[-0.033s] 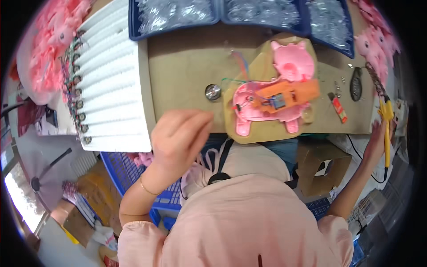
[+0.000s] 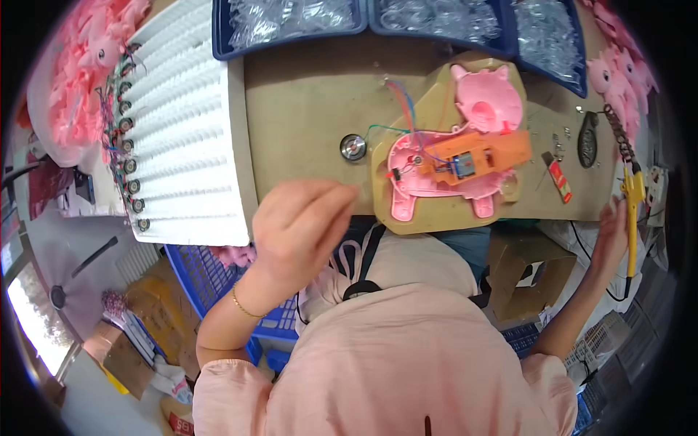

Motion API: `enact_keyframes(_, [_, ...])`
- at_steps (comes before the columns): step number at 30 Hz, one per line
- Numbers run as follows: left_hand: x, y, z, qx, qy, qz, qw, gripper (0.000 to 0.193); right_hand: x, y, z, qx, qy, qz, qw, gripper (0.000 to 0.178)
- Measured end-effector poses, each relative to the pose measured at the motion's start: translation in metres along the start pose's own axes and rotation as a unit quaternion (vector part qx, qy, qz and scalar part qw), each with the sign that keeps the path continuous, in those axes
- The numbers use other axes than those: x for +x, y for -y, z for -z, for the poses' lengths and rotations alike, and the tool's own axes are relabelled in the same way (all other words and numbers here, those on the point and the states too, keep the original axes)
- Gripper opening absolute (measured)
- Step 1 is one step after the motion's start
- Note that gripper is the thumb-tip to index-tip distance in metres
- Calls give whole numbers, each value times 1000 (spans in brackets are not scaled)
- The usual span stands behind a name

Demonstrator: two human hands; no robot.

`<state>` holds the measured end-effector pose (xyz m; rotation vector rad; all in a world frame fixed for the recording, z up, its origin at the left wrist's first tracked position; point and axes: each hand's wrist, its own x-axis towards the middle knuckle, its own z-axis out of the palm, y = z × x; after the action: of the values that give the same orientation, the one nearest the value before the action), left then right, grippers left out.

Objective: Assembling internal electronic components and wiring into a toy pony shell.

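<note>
Pale characters [image 2: 184,425] stand on the red-patched carton [image 2: 174,416] near the lower left edge.

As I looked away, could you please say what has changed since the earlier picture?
The right hand has shifted slightly left, away from the yellow-handled tool; whether it let go of anything is unclear. Apart from a slight view shift, the left hand remains raised, and the opened pink toy and round metal disc stay put.

Counter [image 2: 298,109]: open lane between white ridged tray [image 2: 237,145] and metal disc [image 2: 353,147] — passable. Blue bins [image 2: 222,33] close far side; wires [image 2: 407,102] jut from pink shell [image 2: 402,208]. Right edge — coiled cord [image 2: 619,134] obstructs, clearance there hard to judge.
</note>
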<state>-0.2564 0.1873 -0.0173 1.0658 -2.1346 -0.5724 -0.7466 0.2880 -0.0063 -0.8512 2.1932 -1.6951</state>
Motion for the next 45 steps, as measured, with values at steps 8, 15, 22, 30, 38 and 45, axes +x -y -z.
enact_keyframes(8, [-8,4,-12,36,0,-25,999,28,-82,7,-106,-384,310,194,848,26])
enact_keyframes(15, [-14,9,-19,20,-14,-31,999,35,-63,3,-99,-356,323,148,864,20])
enact_keyframes(22, [-16,10,-26,35,-9,-39,999,39,-57,-1,-84,-334,262,47,904,20])
enact_keyframes(30, [-18,11,-25,52,4,-50,997,44,-143,123,-141,-267,440,234,825,26])
enact_keyframes(38, [-15,2,-29,79,3,-53,995,43,-169,147,-188,-337,459,514,642,33])
enact_keyframes(45, [-18,5,-32,87,-22,-56,994,38,-174,146,-204,-362,470,528,608,33])
